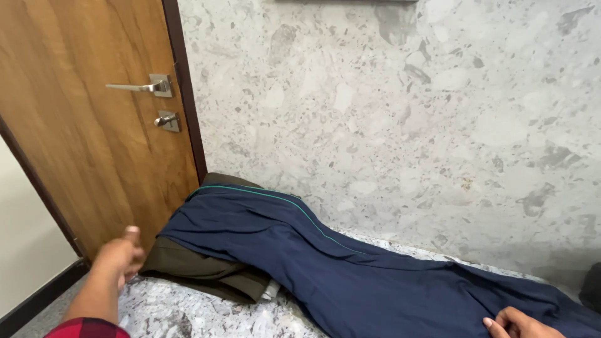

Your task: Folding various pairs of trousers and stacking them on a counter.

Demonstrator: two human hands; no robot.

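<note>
A pair of navy blue trousers [325,263] with a thin teal side stripe lies spread along a speckled stone counter [181,313]. Its upper end rests on a folded dark olive garment [200,269] near the door. My left hand [122,256] hovers just left of the olive garment, fingers loosely curled, holding nothing. My right hand [519,325] presses on the navy fabric at the bottom right edge; only its top shows, so its grip is unclear.
A wooden door [87,125] with a metal lever handle [141,86] and a lock knob [168,121] stands at the left. A grey speckled stone wall [407,125] rises behind the counter. A dark object [591,288] sits at the far right.
</note>
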